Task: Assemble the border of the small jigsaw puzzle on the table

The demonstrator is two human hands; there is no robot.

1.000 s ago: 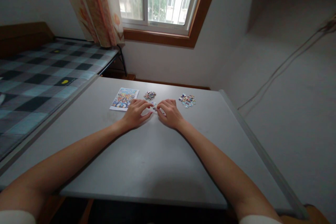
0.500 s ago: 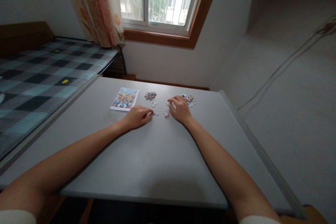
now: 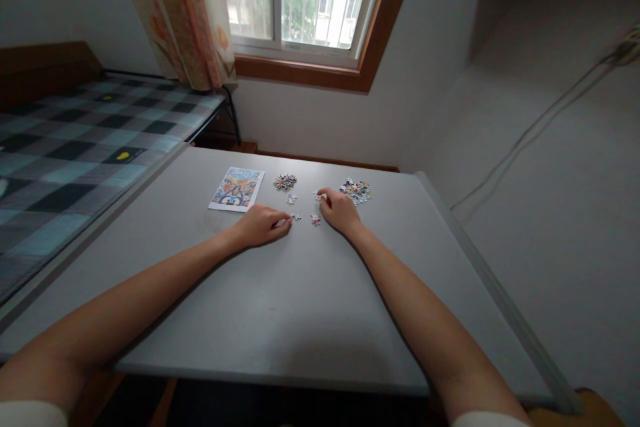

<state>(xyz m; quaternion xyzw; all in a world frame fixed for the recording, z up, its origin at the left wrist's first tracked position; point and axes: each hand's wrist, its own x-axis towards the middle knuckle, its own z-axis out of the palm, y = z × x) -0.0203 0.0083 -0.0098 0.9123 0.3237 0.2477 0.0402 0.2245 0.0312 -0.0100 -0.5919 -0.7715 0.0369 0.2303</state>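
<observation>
My left hand (image 3: 264,224) rests on the table with thumb and forefinger pinched at the edge of a small jigsaw puzzle piece (image 3: 297,217). Over on the right, my right hand (image 3: 340,209) has its fingers curled down onto another puzzle piece (image 3: 317,196), partly hidden by the fingertips. Between the hands lie a reddish puzzle cluster (image 3: 315,219) and a pale one (image 3: 292,199). Beyond my right hand spreads a loose pile of puzzle pieces (image 3: 356,189). A second, tighter pile (image 3: 285,181) sits farther left.
A colourful picture sheet (image 3: 237,189) lies left of the piles on the grey table (image 3: 280,320). A bed with a checked cover (image 3: 125,123) stands beyond the table's left edge. The window (image 3: 300,0) is ahead, and a wall borders the right side.
My right hand has drawn in slightly, its fingers more curled and off the right pile, so more of that pile shows. My left hand stays nearly in place.
</observation>
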